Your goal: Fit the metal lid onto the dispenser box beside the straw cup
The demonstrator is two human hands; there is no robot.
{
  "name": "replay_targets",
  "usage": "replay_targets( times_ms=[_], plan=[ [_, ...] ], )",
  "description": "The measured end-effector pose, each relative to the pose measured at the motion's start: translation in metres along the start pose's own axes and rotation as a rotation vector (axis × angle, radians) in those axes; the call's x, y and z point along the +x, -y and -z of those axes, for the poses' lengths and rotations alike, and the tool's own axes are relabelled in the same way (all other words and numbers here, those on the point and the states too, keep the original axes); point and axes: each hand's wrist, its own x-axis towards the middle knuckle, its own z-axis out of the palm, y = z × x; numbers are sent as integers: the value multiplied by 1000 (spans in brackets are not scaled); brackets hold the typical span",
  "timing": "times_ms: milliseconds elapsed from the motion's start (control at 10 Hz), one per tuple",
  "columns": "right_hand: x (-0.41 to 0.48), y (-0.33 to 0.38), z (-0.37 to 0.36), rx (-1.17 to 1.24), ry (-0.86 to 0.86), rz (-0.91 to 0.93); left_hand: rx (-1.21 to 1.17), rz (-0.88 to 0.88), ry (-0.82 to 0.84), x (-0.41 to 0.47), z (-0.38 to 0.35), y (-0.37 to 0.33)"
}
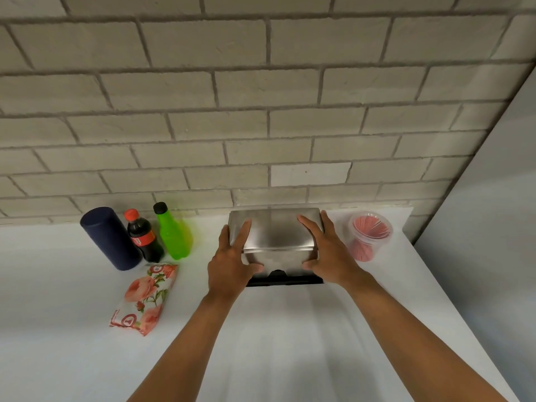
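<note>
Metal lid (275, 233) sat over the dispenser box (285, 278) on the white counter (290, 329), close against the brick wall (261, 111). Only the dark base of the box showed, as a black strip along the front beneath the lid's lower edge. Both hands gripped the lid. The left hand (232, 264) clasped its left end, fingers laid flat across the top and thumb pressed to the front face. The right hand (327, 250) clasped the right end likewise, fingers spread on the top and round the far corner, thumb on the front. Whether the lid was fully seated could not be told from this angle. Just right of the box stood the straw cup (369, 235), a clear tub of red straws, apart from the right hand. To the left stood a green bottle (174, 232), a cola bottle (143, 236) and a dark blue cylinder (108, 237), with a floral packet (145, 297) lying in front of them.
</note>
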Motion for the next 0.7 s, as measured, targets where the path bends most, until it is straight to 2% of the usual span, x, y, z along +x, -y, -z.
replay_targets(
  times_ms=[200, 500, 700],
  plan=[
    [1, -2, -1, -3, -13, 16, 2, -19, -7, 1, -3, 4],
    [-12, 13, 5, -67, -25, -20, -43, -9, 81, -6, 9, 4],
    [-47, 30, 13, -90, -11, -116, -74, 72, 128, -27, 21, 3]
  ],
)
